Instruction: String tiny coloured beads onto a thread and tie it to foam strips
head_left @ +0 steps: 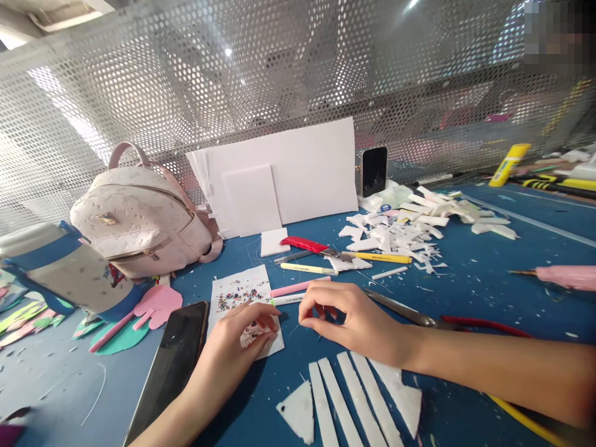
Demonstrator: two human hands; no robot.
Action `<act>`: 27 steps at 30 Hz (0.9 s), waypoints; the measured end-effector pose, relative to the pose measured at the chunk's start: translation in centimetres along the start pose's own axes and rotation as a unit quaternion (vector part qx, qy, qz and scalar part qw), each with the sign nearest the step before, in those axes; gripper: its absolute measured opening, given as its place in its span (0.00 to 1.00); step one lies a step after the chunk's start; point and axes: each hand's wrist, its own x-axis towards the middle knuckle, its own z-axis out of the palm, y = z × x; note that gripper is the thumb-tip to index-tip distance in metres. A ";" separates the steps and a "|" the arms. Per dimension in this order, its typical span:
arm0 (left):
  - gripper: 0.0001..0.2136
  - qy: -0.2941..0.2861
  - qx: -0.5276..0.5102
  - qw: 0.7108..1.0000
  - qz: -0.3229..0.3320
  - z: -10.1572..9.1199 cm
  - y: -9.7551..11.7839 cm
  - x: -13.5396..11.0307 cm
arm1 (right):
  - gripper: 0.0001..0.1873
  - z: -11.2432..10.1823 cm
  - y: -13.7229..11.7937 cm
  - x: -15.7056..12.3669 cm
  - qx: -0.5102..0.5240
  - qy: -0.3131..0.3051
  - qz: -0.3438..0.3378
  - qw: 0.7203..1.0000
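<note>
My left hand (233,344) rests on a white sheet (242,292) sprinkled with small coloured bits, its fingers curled round a small white crumpled piece (251,335). My right hand (351,316) lies beside it on the blue table (488,292), thumb and forefinger pinched together; what they hold is too thin to make out. Several white foam strips (349,403) and a white foam triangle (298,411) lie just in front of my wrists. A pink pen (298,287) and a white pen (286,300) lie just beyond my fingers.
A black phone (172,366) lies left of my left hand. A pink backpack (139,214) stands at the back left. White boards (279,177) and another phone (374,171) lean on a perforated screen. There are foam scraps (410,226), a red knife (311,246), a yellow pen (382,257) and red-handled pliers (447,321).
</note>
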 end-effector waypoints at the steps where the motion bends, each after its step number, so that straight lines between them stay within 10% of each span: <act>1: 0.10 -0.001 -0.001 1.000 0.001 0.0 0.0 0.0 | 0.04 0.0 0.0 0.0 0.001 0.001 0.000 1.000; 16: 0.14 0.036 0.023 0.999 0.002 0.1 0.0 0.2 | 0.04 0.0 -0.4 0.0 0.003 0.003 -0.007 1.000; 27: 0.11 0.071 -0.315 0.944 -0.068 2.2 2.3 -1.0 | 0.03 0.1 -0.2 -0.2 -0.017 0.017 -0.033 0.999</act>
